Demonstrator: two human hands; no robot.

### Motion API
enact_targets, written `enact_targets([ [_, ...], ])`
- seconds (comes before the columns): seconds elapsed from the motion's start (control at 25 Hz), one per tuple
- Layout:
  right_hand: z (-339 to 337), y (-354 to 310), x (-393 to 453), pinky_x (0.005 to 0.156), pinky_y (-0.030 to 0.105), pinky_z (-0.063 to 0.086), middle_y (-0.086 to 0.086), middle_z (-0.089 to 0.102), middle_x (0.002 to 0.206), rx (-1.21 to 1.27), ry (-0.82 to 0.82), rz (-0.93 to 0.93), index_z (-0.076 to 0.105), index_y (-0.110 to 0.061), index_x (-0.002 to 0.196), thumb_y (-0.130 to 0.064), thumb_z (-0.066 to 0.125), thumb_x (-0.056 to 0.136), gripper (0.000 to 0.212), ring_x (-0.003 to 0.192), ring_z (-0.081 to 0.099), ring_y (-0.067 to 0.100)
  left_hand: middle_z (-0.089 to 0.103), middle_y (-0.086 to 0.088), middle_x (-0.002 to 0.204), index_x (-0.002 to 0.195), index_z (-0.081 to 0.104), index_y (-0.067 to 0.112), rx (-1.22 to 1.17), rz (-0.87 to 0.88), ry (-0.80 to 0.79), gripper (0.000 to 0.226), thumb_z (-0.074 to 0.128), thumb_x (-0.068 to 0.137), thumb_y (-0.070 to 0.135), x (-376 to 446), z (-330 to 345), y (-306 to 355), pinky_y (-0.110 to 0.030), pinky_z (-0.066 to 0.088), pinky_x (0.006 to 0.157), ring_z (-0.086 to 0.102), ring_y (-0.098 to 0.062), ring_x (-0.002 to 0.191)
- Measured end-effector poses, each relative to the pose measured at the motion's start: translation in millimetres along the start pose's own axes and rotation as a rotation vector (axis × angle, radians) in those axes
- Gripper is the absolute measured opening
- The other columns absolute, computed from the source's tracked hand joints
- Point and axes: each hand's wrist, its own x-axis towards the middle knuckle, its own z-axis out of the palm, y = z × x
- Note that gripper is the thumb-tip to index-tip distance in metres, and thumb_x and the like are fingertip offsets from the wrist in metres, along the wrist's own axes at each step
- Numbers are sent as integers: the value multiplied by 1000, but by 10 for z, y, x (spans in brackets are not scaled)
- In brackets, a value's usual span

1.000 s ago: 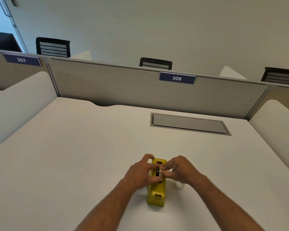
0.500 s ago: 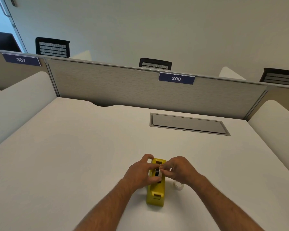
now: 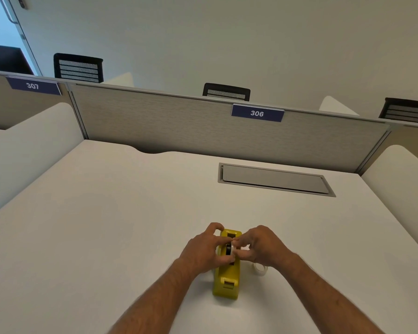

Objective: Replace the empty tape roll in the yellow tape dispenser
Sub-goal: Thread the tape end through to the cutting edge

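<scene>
Resting on the white worktop (image 3: pixel 106 237) at about 6 o'clock, the yellow tape dispenser (image 3: pixel 227 278) lies lengthwise, its cutter end toward the person. The left hand (image 3: pixel 203 251) grips its left side — fingers curled over the far end. The right hand (image 3: pixel 263 247) has its fingers pinched together on the black hub (image 3: pixel 228 249) in the middle. A clear tape roll (image 3: pixel 260 268) lies just beside the dispenser at 3 o'clock.

One yellow tape dispenser (image 3: pixel 227 278) and one clear tape roll (image 3: pixel 260 269), at its 3 o'clock, sit on one white counter (image 3: pixel 106 225). Two hands: left hand (image 3: pixel 203 251), right hand (image 3: pixel 263 248). One grey hatch (image 3: pixel 274 179), two number plates, "306" (image 3: pixel 257 113) and "307" (image 3: pixel 33 86), three black chair backs (image 3: pixel 79 68).
</scene>
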Motion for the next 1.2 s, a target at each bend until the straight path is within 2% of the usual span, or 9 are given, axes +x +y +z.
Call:
enact_targets([
  [0.16,3,-9,15,70,13,48,-10,78,96,-9,12,-2,77,-31,99,-43,68,80,24,73,62,-2,31,13,147,129,57,44,0,3,8,54,62,80,66,-4,14,-12,-31,55,86,62,-18,99],
  [0.48,7,-7,13,74,25,54,-9,77,97,-60,9,-36,76,-31,103,-40,68,84,22,81,67,7,32,13,148,129,57,43,-4,-1,11,54,61,81,67,-1,13,1,-30,53,87,62,-17,102],
  [0.64,-15,-26,30,71,27,54,-10,78,93,-96,1,-55,75,-33,104,-39,66,87,20,76,65,8,32,12,148,130,57,42,2,-2,4,54,62,81,65,-6,-6,9,-30,53,87,62,-18,101],
  [0.84,-41,-11,1,76,27,58,-11,77,98,-47,-37,-6,75,-33,103,-47,70,79,29,83,68,5,30,12,148,130,57,42,-5,-3,-12,55,64,81,65,-10,-24,11,-31,53,87,62,-18,102],
  [1.2,-64,-61,35,78,30,58,-6,77,100,-53,-52,2,75,-28,106,-39,70,84,25,82,68,8,31,13,147,129,57,43,-11,1,-4,53,64,81,63,-22,-17,5,-31,53,86,62,-18,99],
])
